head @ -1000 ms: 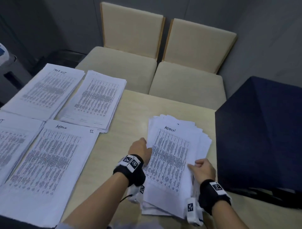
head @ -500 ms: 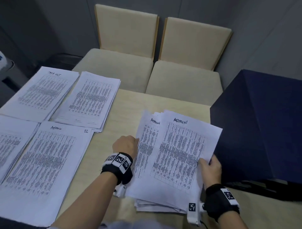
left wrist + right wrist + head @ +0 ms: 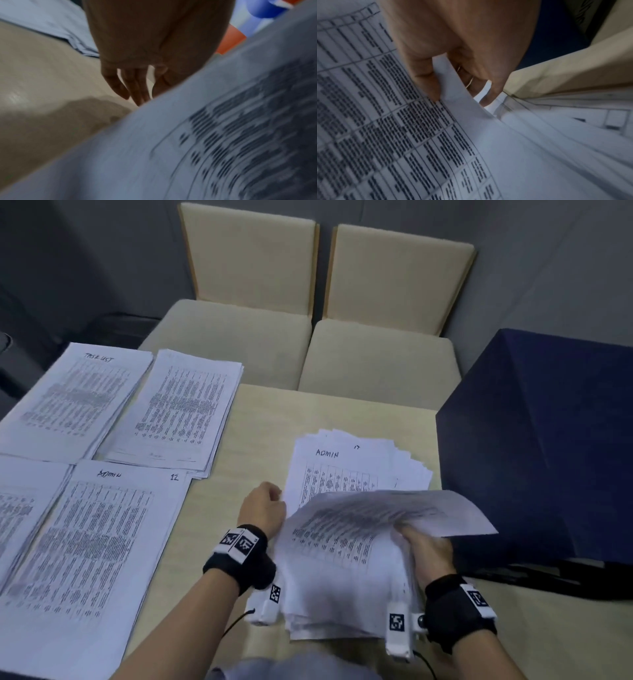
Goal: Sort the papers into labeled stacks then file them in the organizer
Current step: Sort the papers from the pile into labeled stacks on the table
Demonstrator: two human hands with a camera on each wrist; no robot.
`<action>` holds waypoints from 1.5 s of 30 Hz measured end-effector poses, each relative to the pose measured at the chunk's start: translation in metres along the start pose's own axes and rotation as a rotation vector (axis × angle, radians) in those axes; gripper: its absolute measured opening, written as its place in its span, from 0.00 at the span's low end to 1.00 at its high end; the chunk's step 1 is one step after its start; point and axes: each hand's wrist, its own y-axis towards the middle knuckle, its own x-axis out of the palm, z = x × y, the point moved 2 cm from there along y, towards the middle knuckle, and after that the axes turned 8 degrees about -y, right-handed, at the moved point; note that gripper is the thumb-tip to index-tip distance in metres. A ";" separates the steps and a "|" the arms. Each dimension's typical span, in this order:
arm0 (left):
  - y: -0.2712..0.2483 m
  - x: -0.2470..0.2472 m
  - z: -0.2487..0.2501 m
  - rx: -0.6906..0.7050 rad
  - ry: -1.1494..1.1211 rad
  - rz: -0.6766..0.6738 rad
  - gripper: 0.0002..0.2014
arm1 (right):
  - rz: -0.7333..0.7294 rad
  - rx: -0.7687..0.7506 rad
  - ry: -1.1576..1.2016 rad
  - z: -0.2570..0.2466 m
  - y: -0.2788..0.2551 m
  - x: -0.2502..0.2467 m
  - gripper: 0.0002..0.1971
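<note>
right hand [image 3: 426, 549] pinching top sheet [image 3: 346, 529], peeling it off unsorted pile [image 3: 359, 470]; left hand [image 3: 262, 508], fingers loosely curled, steadies pile edge, probably to stop sliding.

Matt printed paper sheets [image 3: 342, 546]; smooth pale table [image 3: 325, 412]

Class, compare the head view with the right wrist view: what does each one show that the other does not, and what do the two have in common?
Only the head view shows the sorted stacks at the left, among them the stack headed ADMIN, the two chairs, the left hand at the working pile's left edge, and the ADMIN heading on the pile's exposed page.

Only the right wrist view shows the thumb on top and fingers beneath, pinching the sheet's edge.

Both show the right hand lifting the curled sheet off the pile.
</note>
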 end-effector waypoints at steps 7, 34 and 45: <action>0.001 -0.003 0.005 0.088 0.321 0.059 0.15 | -0.046 -0.157 -0.016 -0.003 -0.002 -0.009 0.17; 0.009 -0.014 0.014 0.135 0.538 0.014 0.20 | -0.088 -0.083 0.137 0.006 0.005 -0.005 0.12; 0.002 -0.018 0.001 0.217 -0.227 -0.355 0.25 | -0.212 -0.104 0.158 0.011 0.016 0.007 0.04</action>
